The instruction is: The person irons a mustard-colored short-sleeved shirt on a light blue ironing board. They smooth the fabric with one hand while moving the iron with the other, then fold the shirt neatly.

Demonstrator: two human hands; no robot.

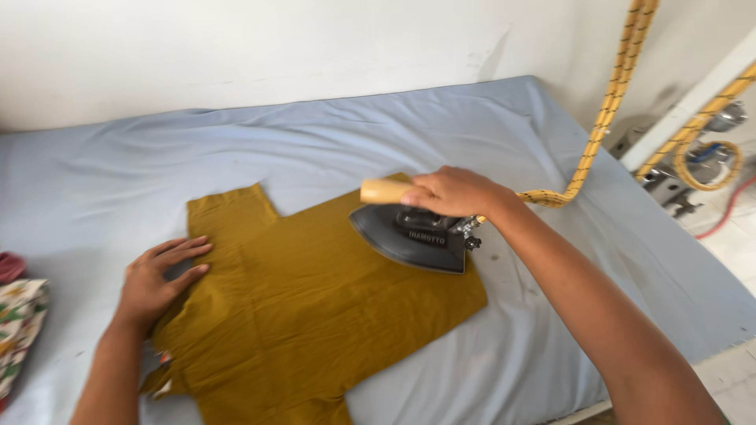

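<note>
Head view, looking down on a padded ironing table covered in pale blue-grey cloth, set against a white wall. A mustard-yellow garment lies spread flat near the middle of the pad, folded, one short sleeve pointing toward the wall, the lower part running off the near edge of the picture. The right hand is wrapped shut around the pale wooden handle of a dark, heavy iron; fingers curl fully over the grip, the end of the handle showing past the knuckles. The iron's soleplate sits on the garment's right portion, close to that edge, nose pointing left. A yellow braided cord runs from the back of the iron up and out at the top right. The left hand lies flat and open, fingers spread, holding nothing, pressing down on the garment's left edge where cloth meets pad. Progress, as a judgement: the fabric under and around the iron looks smooth, and the middle shows only faint creasing; the left edge by the open hand is still slightly rumpled, with a bit of patterned lining or a tag peeking out at the lower left. So pressing appears partly through, the left side and the sleeve likely remaining. A folded patterned cloth sits at the far left edge, well apart. Metal fittings stand off the table at right.
</note>
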